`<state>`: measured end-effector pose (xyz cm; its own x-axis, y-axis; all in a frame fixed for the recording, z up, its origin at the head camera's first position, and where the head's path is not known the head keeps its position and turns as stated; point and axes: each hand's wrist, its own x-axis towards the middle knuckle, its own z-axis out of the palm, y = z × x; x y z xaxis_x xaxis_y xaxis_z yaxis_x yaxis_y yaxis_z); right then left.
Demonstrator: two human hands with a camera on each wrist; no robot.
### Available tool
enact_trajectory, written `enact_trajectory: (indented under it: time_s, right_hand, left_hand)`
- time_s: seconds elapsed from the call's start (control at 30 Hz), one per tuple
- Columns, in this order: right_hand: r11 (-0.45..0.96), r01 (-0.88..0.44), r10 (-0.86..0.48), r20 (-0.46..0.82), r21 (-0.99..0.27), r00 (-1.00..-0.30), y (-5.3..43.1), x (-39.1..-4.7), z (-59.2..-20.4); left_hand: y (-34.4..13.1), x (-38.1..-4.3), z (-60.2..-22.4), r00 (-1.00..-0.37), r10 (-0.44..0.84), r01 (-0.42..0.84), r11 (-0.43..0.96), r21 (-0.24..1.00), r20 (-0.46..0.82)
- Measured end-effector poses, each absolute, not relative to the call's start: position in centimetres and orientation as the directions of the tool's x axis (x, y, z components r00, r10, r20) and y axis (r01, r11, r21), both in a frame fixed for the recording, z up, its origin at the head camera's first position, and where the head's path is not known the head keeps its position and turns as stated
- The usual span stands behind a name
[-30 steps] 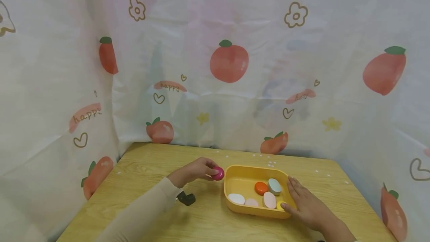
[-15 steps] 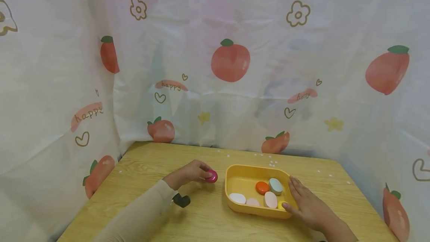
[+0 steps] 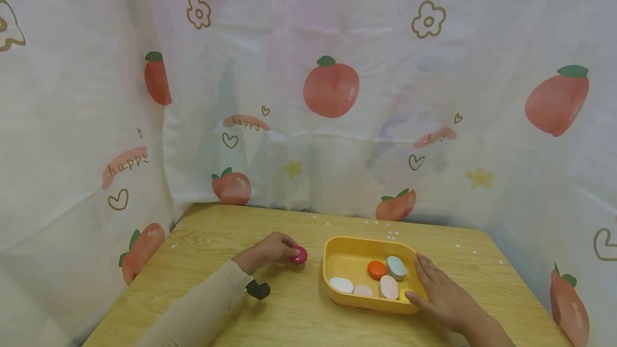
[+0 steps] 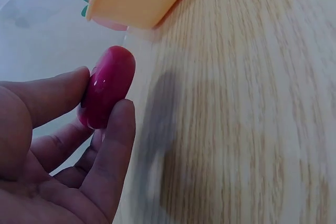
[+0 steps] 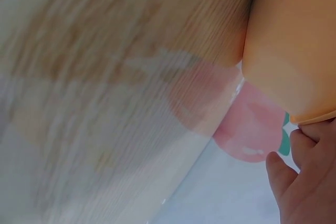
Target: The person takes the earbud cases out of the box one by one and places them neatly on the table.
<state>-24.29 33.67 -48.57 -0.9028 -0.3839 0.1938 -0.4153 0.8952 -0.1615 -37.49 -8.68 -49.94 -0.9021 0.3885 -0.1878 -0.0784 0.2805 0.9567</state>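
Note:
My left hand (image 3: 271,250) pinches a glossy magenta disc (image 3: 299,255) with rounded edges between thumb and fingers, left of a yellow tray. In the left wrist view the disc (image 4: 109,85) is seen edge-on, over the wood surface and its shadow. My right hand (image 3: 445,294) lies with straight fingers along the right rim of the tray (image 3: 347,241), its thumb over the front right corner. Inside the tray are an orange disc (image 3: 376,270), a pale blue oval (image 3: 396,268), a pink oval (image 3: 389,287), a white oval (image 3: 341,285), a pale pink piece (image 3: 363,290) and a partly hidden yellow one (image 3: 404,295).
The wooden table (image 3: 289,320) carries small white specks (image 3: 392,235) along its back and right. A printed curtain (image 3: 337,165) closes off the back and sides. A black device (image 3: 257,289) sits at my left wrist.
My left hand has drawn the magenta disc away from the tray's left rim, leftward and slightly down. The right hand and the tray have stayed in place.

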Motion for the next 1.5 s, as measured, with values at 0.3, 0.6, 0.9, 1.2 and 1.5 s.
enact_trajectory:
  time_s: [0.3, 0.6, 0.9, 1.2, 1.5]
  right_hand:
    - [0.895, -0.414, -0.382, 0.194, -0.167, -0.904, 33.8, -24.3, -48.8]
    - [0.896, -0.408, -0.378, 0.183, -0.174, -0.908, 33.8, -24.3, -48.9]
    - [0.898, -0.41, -0.379, 0.193, -0.158, -0.905, 33.8, -24.4, -49.0]
    - [0.892, -0.415, -0.379, 0.202, -0.18, -0.903, 33.7, -24.2, -48.7]
    - [0.894, -0.408, -0.373, 0.196, -0.186, -0.907, 33.7, -24.2, -48.6]
  left_hand:
    - [-8.6, -37.7, -50.6, -0.939, 0.311, -0.021, 0.371, 0.929, -0.145]
    - [-8.5, -37.9, -51.3, -0.948, 0.3, 0.005, 0.357, 0.934, -0.109]
    - [-8.6, -38.0, -51.5, -0.949, 0.302, 0.045, 0.415, 0.909, -0.091]
    - [-8.6, -38.0, -51.5, -0.962, 0.265, 0.088, 0.51, 0.855, -0.059]
    - [-8.7, -38.0, -51.4, -0.96, 0.275, 0.106, 0.519, 0.848, -0.049]
